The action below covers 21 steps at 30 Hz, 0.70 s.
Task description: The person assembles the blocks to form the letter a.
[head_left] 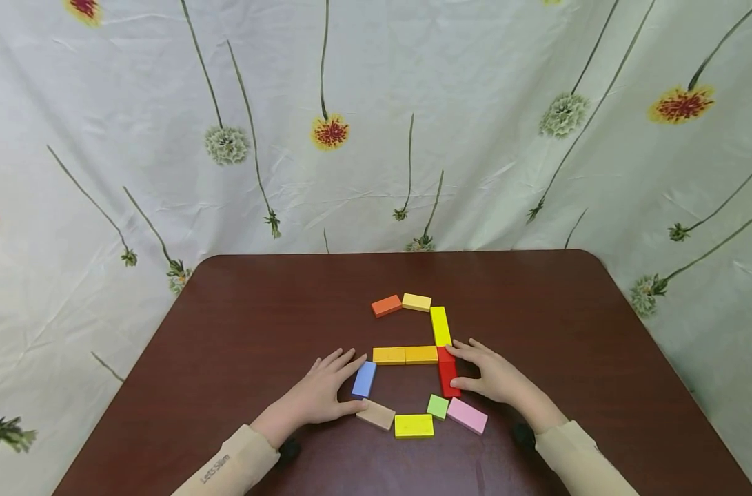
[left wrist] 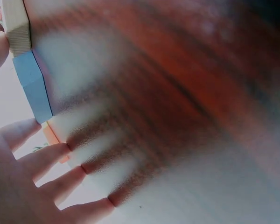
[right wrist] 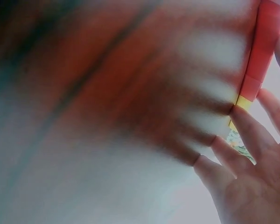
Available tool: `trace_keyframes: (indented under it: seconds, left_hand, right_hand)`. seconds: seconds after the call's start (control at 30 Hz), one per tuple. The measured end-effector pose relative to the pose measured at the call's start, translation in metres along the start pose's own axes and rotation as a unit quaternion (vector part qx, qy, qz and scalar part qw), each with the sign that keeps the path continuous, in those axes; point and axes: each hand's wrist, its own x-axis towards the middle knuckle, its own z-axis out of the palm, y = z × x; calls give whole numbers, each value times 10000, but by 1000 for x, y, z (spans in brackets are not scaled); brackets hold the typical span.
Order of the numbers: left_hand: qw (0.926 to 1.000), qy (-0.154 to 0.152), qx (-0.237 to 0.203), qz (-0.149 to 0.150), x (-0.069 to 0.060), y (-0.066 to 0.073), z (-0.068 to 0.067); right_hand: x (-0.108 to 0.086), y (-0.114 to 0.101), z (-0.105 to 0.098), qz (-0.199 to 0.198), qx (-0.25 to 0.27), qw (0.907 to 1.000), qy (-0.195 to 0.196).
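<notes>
Coloured wooden blocks lie end to end in an outline on the dark table. My left hand [head_left: 320, 389] is spread, its index fingertip at the top of the blue block [head_left: 364, 379] and its thumb touching the tan block [head_left: 376, 415]. In the left wrist view the other fingertips rest on the tabletop beyond the blue block [left wrist: 33, 86]. On the other side, my right hand [head_left: 490, 372] has its index finger and thumb against the outer side of the red blocks [head_left: 449, 379]. Its other fingers, fairly straight, touch the table in the right wrist view.
Two orange-yellow blocks [head_left: 405, 355] form a bar between the hands. Above stand a yellow block [head_left: 440, 326], a pale yellow one [head_left: 416, 302] and an orange one [head_left: 386, 306]. Below are yellow [head_left: 414, 426], green [head_left: 438, 407] and pink [head_left: 467, 416] blocks. A flowered cloth [head_left: 376, 83] hangs behind.
</notes>
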Motion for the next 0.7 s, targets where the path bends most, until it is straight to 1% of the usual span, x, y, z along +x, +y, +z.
trace_keyframes:
  seconds: [0.2,0.4,0.43,0.5,0.57,0.63,0.7]
  left_hand:
    - [10000,-31,-20,-60,-1,1,0]
    - [10000,-39,-25,-59,-1,0,1]
    - [10000,-41,-24,-57,-1,0,1]
    - [10000,-34,10,-51,1,0,0]
    - [10000,-45,24,-50,1,0,1]
    - [10000,-38,20,-32,1,0,2]
    - [10000,-21,8,-12,0,0,2]
  right_hand:
    - [-1,-1,0,19,44,10000,-19]
    - [-1,2,-1,66,295,9995,-59]
    - [-1,2,-2,62,328,9994,-12]
    - [-2,-1,-2,-16,276,9994,219]
    - [-6,-8,0,-92,84,9986,516]
    - [-11,-17,2,-256,-131,9966,773]
    - [-18,-27,5,-499,-416,9941,865]
